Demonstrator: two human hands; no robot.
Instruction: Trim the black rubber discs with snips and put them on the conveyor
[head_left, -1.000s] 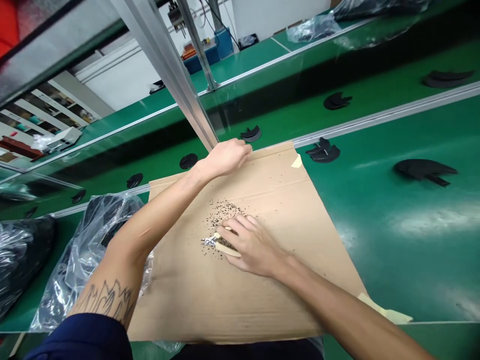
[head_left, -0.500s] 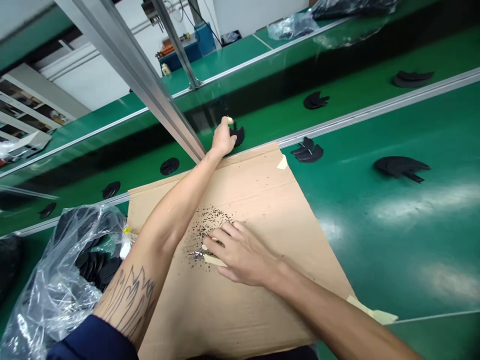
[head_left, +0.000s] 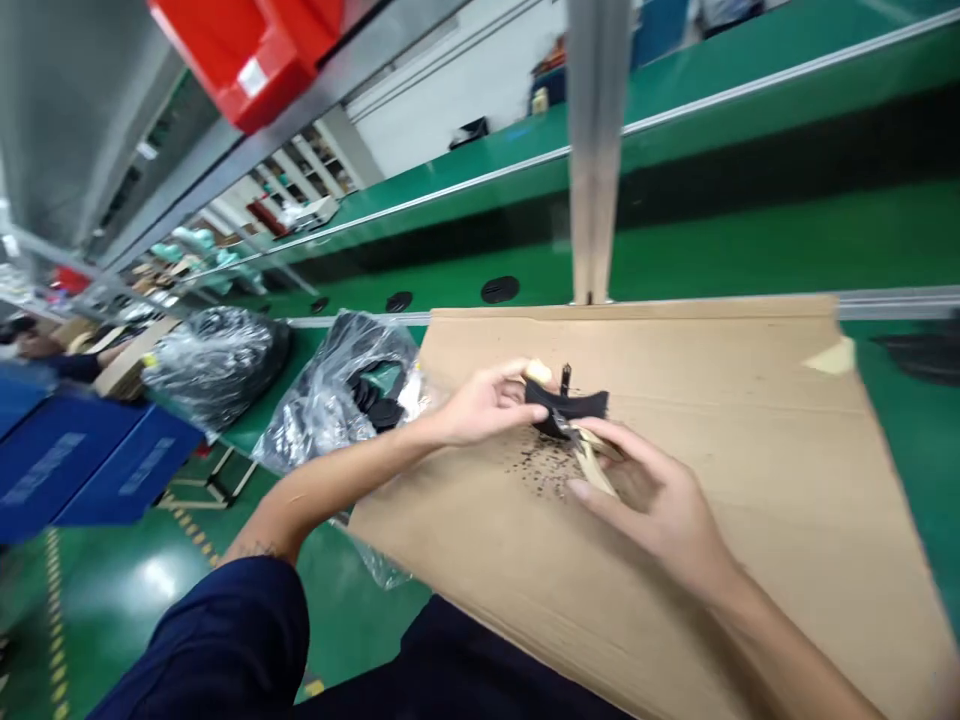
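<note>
My left hand (head_left: 495, 402) is closed on the left end of a curved black plastic part (head_left: 589, 404), held just above the cardboard. A pale wrap covers one of its fingertips. In my right hand (head_left: 660, 500) is a pair of nippers (head_left: 596, 462) with pale handles, its metal jaws against the lower edge of the part. A thin black stem stands up behind the part. Small black scraps (head_left: 541, 468) lie scattered on the cardboard sheet (head_left: 712, 560) below.
An upright metal post (head_left: 596, 150) rises behind the cardboard. Black discs (head_left: 500, 289) lie along the green belt (head_left: 450, 275). To the left, a clear plastic bag (head_left: 322, 400) holds several black pieces. Further left are blue boxes (head_left: 82, 460) and another person's arm (head_left: 75, 365).
My left hand has come back from the belt with the black part. My right hand has lifted the nippers from the cardboard to the part. The view has swung left.
</note>
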